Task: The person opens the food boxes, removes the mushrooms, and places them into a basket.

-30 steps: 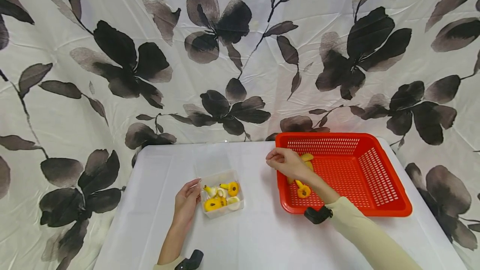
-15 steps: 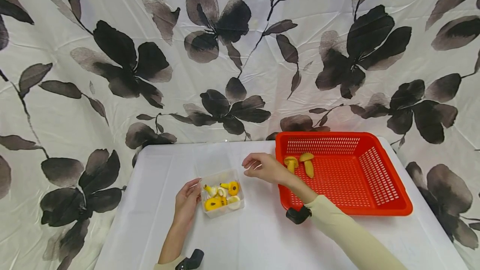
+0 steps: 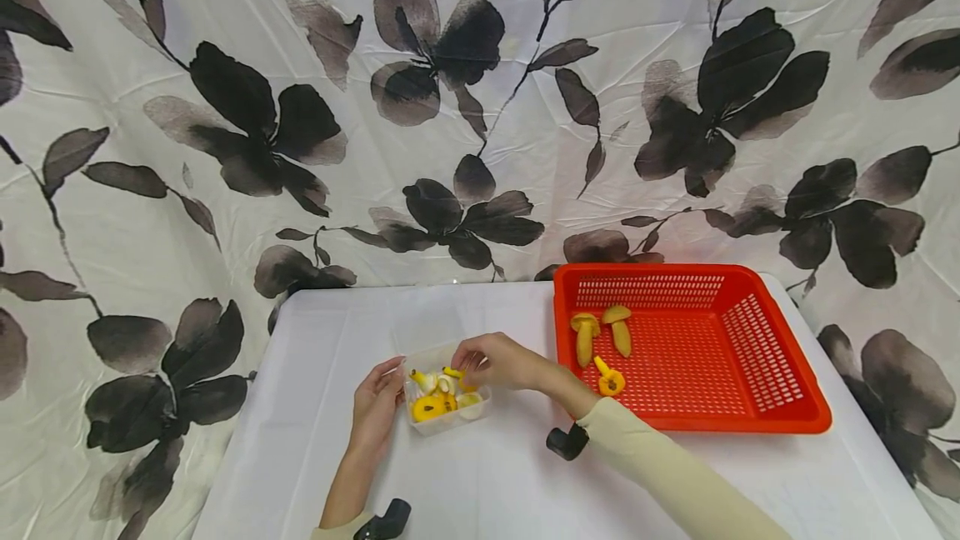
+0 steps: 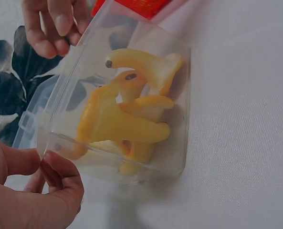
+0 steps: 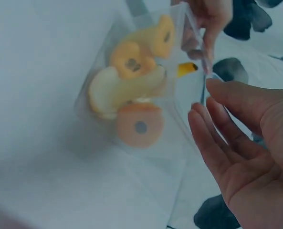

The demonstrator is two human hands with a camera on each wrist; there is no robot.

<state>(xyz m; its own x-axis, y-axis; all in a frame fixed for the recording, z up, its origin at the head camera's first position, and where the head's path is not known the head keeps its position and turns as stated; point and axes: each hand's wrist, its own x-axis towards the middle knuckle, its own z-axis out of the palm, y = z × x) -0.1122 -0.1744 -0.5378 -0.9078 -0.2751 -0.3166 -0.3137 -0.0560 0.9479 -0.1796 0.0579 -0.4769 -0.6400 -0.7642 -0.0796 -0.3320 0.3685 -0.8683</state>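
A clear plastic box (image 3: pixel 450 423) stands on the white table, holding several yellow and white toy mushrooms (image 4: pixel 127 124), some with dark spots. At its left side my left hand (image 3: pixel 377 407) pinches the rim between thumb and fingers, as the left wrist view shows. Over the box's right rim hovers my right hand (image 3: pixel 498 363), fingers loosely bent with nothing between them; in the right wrist view its fingertips (image 5: pixel 194 112) are right at the rim. From the head view this hand partly hides the mushrooms on the right side of the box.
A red perforated basket (image 3: pixel 765 340) stands to the right. Along its left side lie two tan mushrooms (image 3: pixel 621 332) and a yellow mushroom (image 3: pixel 611 382). The box's clear lid (image 4: pixel 34 114) lies folded back behind it. A floral cloth (image 3: pixel 450 107) hangs behind the table.
My right hand has moved left from the basket's left edge to the box, uncovering the mushrooms in the basket. My left hand and the box have stayed in place.
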